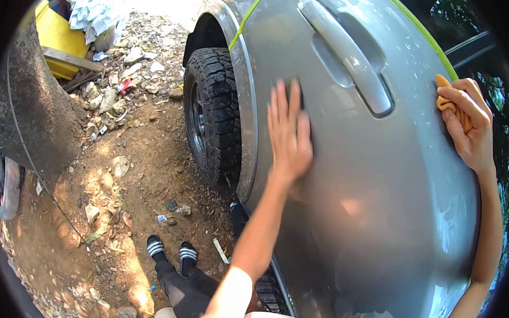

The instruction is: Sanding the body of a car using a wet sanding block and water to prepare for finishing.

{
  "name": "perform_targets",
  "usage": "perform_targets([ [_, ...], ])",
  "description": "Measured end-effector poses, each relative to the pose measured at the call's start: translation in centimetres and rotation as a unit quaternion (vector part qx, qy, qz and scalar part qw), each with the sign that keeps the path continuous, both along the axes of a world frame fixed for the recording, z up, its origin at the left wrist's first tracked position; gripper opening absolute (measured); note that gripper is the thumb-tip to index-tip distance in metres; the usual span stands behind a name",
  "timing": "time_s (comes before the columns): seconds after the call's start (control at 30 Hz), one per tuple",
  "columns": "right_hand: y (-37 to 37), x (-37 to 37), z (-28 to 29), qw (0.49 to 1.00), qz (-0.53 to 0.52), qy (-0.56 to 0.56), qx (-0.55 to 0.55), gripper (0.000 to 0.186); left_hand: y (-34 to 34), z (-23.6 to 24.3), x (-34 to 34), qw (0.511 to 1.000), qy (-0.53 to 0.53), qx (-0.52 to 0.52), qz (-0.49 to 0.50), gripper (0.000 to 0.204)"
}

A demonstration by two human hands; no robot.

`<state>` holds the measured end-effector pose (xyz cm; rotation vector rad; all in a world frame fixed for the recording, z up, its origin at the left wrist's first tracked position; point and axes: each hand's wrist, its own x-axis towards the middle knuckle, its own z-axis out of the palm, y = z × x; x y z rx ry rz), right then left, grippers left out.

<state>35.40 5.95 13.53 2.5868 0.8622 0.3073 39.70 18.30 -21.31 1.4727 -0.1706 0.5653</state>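
My left hand [289, 131] lies flat against the grey car door [353, 171], fingers stretched upward and slightly blurred, left of the silver door handle [349, 53]. Nothing is held in it. At the door's upper edge by the window, my right hand [472, 119] grips a bunched orange-tan cloth [453, 105]. Its fingers wrap over the cloth, so part of it is hidden. Green tape [417, 21] runs along the edge below the dark window glass [454, 10]; another strip crosses the panel near the wheel arch.
A black knobbly tyre [215, 115] sits left of the door. Dirt ground [151, 158] with stones and litter lies beside the car. A tree trunk [39, 107] rises at the left, near a yellow container [61, 39]. My striped slides [155, 245] stand close to the car.
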Motion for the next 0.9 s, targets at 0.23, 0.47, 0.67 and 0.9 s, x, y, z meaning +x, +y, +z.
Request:
perform_targets([
  [0.23, -0.1, -0.2, 0.4, 0.999, -0.011, 0.011, -0.035, 0.029, -0.8, -7.3, -4.0, 0.997, -0.051, 0.023, -0.048, 0.06],
  [0.47, -1.1, -0.8, 1.3, 0.999, -0.043, 0.006, -0.031, 0.026, -2.4, -10.6, -7.5, 0.997, -0.052, 0.005, -0.062, 0.062],
  [0.67, 0.1, -0.2, 0.2, 0.999, -0.005, -0.016, -0.044, 0.027, 5.6, -3.3, 15.3, 0.995, -0.095, 0.035, 0.017, 0.053],
  [0.9, 0.9, -0.4, 0.1, 0.999, -0.021, -0.031, -0.032, 0.031, 0.9, -3.9, 5.1, 0.997, -0.072, 0.035, -0.002, 0.058],
])
